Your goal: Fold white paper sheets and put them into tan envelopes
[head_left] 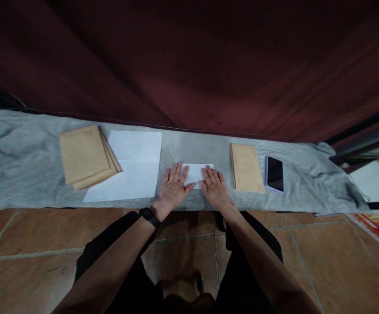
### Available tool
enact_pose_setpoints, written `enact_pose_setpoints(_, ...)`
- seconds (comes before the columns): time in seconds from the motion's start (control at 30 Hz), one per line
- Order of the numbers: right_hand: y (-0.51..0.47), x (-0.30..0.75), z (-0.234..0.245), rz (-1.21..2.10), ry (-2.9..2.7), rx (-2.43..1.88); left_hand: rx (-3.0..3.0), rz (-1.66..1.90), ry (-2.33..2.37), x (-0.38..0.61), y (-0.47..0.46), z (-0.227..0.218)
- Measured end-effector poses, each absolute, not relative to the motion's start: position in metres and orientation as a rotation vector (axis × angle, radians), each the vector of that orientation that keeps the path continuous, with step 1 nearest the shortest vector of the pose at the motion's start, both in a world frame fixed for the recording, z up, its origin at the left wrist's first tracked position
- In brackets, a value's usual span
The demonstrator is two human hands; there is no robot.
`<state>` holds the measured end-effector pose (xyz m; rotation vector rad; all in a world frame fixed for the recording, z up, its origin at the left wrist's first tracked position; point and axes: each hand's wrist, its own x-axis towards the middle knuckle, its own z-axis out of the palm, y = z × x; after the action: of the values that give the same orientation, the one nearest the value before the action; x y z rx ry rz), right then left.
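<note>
A small folded white paper (pixel 194 171) lies on the grey cloth (pixel 26 174) in front of me. My left hand (pixel 173 187) lies flat with its fingers stretched out over the paper's left part. My right hand (pixel 214 186) lies flat on the paper's right part, fingers out as well. Both press down on the paper. A black watch (pixel 149 216) is on my left wrist.
Left of my hands lie a large white sheet (pixel 133 174) and a stack of brown envelopes (pixel 85 156). To the right sit one brown envelope (pixel 246 168) and a dark phone (pixel 275 173). A dark red curtain hangs behind. Brown floor tiles lie below.
</note>
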<state>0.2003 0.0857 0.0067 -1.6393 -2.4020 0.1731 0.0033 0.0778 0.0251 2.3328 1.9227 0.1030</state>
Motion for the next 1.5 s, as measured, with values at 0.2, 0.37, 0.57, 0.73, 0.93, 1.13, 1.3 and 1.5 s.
enact_pose_setpoints(0.2,0.086,0.209,0.007,0.186,-2.380,-1.698,2.319,0.154,1.951,-0.003,0.075,0.025)
enact_pose_setpoints(0.37,0.086,0.220,0.008,0.165,-2.357,-1.732,2.321,0.235,1.973,-0.010,0.071,0.021)
enact_pose_setpoints(0.57,0.086,0.227,0.008,0.134,-2.343,-1.739,2.255,0.380,1.988,-0.016,0.071,0.025)
enact_pose_setpoints(0.73,0.088,0.226,0.011,0.129,-2.329,-1.682,2.158,0.559,1.955,-0.013,0.076,0.028)
enact_pose_setpoints(0.93,0.089,0.219,0.021,0.244,-2.457,-1.468,1.945,0.539,1.936,-0.011,0.084,0.037)
enact_pose_setpoints(1.13,0.081,0.210,0.028,0.313,-2.575,-1.271,2.055,0.526,1.895,-0.009,0.082,0.039)
enact_pose_setpoints(1.3,0.088,0.218,0.033,0.354,-2.609,-1.223,2.362,0.348,1.654,-0.007,0.073,0.043)
enact_pose_setpoints(1.5,0.094,0.231,0.037,0.411,-2.635,-1.256,2.520,0.224,1.544,-0.012,0.076,0.048)
